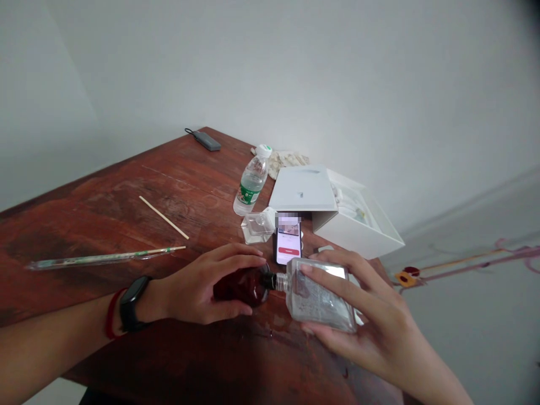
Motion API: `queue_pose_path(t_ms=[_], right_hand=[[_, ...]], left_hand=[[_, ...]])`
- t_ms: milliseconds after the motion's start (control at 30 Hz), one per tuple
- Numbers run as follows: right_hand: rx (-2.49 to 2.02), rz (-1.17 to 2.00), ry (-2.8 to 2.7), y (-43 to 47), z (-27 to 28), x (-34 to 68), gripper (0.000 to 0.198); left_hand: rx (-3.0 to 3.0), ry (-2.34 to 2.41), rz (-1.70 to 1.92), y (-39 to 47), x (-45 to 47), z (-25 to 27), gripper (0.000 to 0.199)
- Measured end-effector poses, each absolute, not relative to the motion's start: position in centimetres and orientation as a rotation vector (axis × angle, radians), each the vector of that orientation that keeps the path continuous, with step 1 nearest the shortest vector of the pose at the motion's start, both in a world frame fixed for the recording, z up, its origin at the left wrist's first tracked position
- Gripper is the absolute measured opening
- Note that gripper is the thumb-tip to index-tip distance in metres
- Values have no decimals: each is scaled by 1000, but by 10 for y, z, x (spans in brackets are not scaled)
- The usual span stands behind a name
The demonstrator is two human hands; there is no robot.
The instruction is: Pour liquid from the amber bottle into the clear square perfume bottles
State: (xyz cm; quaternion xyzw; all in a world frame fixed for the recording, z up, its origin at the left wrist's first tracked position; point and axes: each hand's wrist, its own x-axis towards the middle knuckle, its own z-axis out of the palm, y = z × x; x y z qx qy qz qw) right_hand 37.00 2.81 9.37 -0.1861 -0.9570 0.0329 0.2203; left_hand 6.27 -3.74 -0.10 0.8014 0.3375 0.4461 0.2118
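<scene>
My left hand is wrapped round a dark red-brown bottle with a black neck. In my right hand is a clear, flat-sided bottle, tipped on its side with its threaded mouth pointing left. The two necks meet mouth to mouth above the table. Whether anything flows between them I cannot tell. Just beyond my hands lies a phone with a lit screen. A small clear container sits to the phone's left. Behind that container stands a water bottle with a green label and white cap.
A white box with its lid is at the back right, by a patterned cloth. On the left of the wooden table lie a bare stick and wrapped chopsticks. A grey device rests at the far corner.
</scene>
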Motion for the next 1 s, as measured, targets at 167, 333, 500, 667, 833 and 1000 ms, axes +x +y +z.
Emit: queue_pose_path(t_ms=[167, 333, 500, 667, 833, 1000], right_hand=[[-518, 112, -2658, 31, 100, 365, 60], [-541, 132, -2717, 36, 112, 357, 60], [-519, 149, -2733, 38, 120, 350, 55], [-504, 126, -2783, 40, 128, 344, 55], [-527, 105, -2833, 40, 136, 340, 57], [-523, 85, -2827, 40, 137, 339, 56]], left_hand=[[2211, 943, 1266, -36, 61, -6, 74], [2168, 946, 1305, -35, 61, -10, 73], [2136, 916, 1357, -32, 62, -13, 71], [2106, 885, 1418, -32, 64, -16, 67], [2105, 861, 1481, -32, 65, -20, 67], [2112, 841, 1502, -30, 65, -22, 67]])
